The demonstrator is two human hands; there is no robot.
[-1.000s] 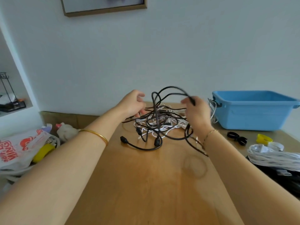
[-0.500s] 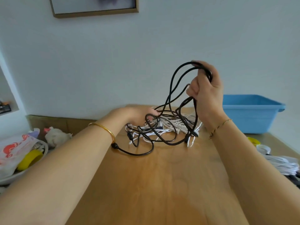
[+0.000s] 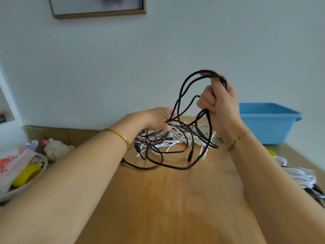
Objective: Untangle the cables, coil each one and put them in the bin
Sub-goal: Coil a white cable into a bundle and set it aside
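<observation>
Wooden table [image 3: 175, 208] bare in fg. R hand [image 3: 221, 106] raised above it, fist closed around loops of black cable [image 3: 182, 95], strands hanging to tangle of black + white cables [image 3: 168, 141] mid-table (plug ends resting on wood). L hand [image 3: 156, 118] low on the tangle, fingers pinching strands. Blue plastic bin [image 3: 265, 124] at far R, apart from the tangle.

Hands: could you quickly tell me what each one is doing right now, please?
Left hand: down on the tangled cables, fingers among the strands; its grip cannot be told.
Right hand: closed on lifted black cable loops.
</observation>
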